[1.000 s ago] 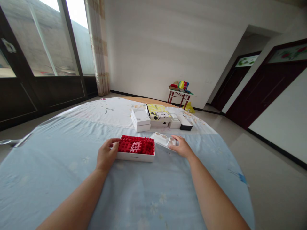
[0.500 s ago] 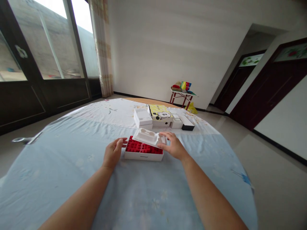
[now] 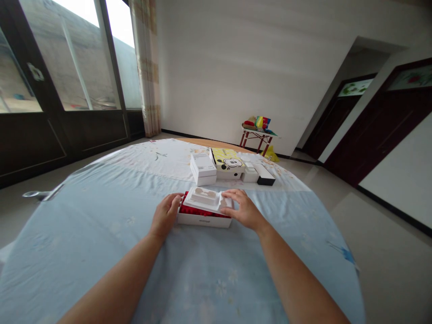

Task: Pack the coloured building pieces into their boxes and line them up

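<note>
A white box [image 3: 204, 220] with small dark lettering on its front lies on the table before me. Red textured material [image 3: 199, 211] fills it and shows along the front and the left corner. Over that rests a white moulded tray [image 3: 204, 195] with rounded hollows, covering most of the red. My right hand [image 3: 245, 209] pinches the tray's right end between thumb and fingers. At the box's left end is my left hand [image 3: 166, 216], its fingers and thumb curled against the edge; the fingertips are partly hidden there.
Behind the box stand a white carton [image 3: 203, 170], a yellow cartoon box [image 3: 228, 163], a smaller white box [image 3: 250, 173] and a black-and-white box [image 3: 265, 174]. A light blue cloth [image 3: 202, 274] covers the round table. A small stand [image 3: 258, 134] with colourful things is by the wall.
My right hand has lowered the tray onto the red material, so less red shows. My left hand has closed in on the box's left end. The view has shifted slightly.
</note>
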Action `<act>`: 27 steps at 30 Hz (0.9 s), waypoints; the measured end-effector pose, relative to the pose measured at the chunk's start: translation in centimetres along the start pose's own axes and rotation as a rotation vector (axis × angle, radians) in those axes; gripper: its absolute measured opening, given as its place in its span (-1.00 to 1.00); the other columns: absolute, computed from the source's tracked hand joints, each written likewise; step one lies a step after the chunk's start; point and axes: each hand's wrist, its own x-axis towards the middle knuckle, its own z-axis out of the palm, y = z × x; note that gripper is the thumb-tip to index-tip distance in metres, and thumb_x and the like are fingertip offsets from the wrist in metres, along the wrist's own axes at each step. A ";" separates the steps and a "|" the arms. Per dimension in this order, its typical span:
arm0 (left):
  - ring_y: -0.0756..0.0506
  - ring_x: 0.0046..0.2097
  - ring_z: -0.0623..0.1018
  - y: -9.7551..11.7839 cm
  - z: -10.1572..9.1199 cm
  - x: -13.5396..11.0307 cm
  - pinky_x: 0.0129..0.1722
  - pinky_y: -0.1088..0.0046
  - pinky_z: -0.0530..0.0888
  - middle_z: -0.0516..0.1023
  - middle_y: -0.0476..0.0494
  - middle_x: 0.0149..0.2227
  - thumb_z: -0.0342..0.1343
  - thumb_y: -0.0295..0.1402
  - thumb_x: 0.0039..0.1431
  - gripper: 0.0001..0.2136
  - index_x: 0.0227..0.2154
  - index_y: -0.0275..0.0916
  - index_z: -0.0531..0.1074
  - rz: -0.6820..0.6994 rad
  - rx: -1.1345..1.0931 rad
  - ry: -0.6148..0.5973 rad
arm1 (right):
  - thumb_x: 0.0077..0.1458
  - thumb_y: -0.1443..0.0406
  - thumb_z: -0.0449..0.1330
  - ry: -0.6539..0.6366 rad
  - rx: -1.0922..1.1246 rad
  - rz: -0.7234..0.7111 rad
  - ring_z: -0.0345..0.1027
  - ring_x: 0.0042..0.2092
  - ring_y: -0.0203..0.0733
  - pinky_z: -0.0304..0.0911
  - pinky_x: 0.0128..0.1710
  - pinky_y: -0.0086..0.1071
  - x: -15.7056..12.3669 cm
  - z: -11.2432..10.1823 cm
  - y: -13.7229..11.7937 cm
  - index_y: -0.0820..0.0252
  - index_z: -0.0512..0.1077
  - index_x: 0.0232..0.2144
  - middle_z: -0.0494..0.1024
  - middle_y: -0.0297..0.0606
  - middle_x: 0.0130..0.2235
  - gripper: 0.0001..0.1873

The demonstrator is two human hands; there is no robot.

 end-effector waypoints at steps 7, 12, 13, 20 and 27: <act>-0.13 -0.18 0.50 0.3 -0.1 0.1 -0.12 0.32 0.38 0.54 -0.18 -0.24 -0.21 -0.12 0.17 -0.58 -0.25 -0.27 0.47 0.041 0.034 -0.017 | -0.08 0.18 0.29 -0.074 -0.035 -0.034 0.21 0.00 -0.09 0.08 0.09 -0.13 -0.1 0.0 -0.1 0.14 0.39 -0.04 0.40 -0.17 -0.04 -0.50; -0.13 -0.15 0.47 0.8 -0.2 0.0 -0.10 0.35 0.35 0.52 -0.16 -0.25 -0.22 -0.13 0.18 -0.59 -0.27 -0.26 0.47 0.081 0.079 -0.027 | -0.07 0.20 0.29 -0.075 -0.033 -0.021 0.20 0.01 -0.07 0.07 0.10 -0.10 -0.1 0.3 -0.3 0.08 0.39 -0.03 0.39 -0.17 -0.05 -0.51; -0.13 -0.15 0.46 0.8 -0.3 0.0 -0.10 0.35 0.35 0.51 -0.16 -0.25 -0.22 -0.13 0.18 -0.59 -0.26 -0.25 0.47 0.085 0.089 -0.034 | -0.06 0.20 0.28 -0.069 -0.032 -0.025 0.20 0.01 -0.06 0.06 0.10 -0.08 -0.1 0.4 -0.4 0.07 0.38 -0.02 0.39 -0.17 -0.05 -0.51; -0.09 -0.23 0.46 0.9 -0.2 -0.1 -0.17 0.39 0.39 0.46 -0.14 -0.28 -0.14 -0.10 0.14 -0.62 -0.23 -0.25 0.45 0.061 0.111 -0.060 | -0.05 0.23 0.27 -0.069 -0.048 -0.069 0.19 0.01 -0.05 0.08 0.07 -0.08 0.0 0.8 -0.2 0.05 0.36 0.01 0.37 -0.17 -0.05 -0.49; -0.01 -0.35 0.44 0.8 -0.1 -0.1 -0.27 0.42 0.42 0.39 -0.11 -0.25 -0.05 -0.10 0.08 -0.57 -0.06 -0.22 0.39 0.028 0.036 -0.113 | -0.07 0.24 0.28 -0.106 -0.051 -0.087 0.18 0.01 -0.06 0.10 0.07 -0.12 0.0 0.5 0.1 0.09 0.36 0.02 0.37 -0.16 -0.04 -0.46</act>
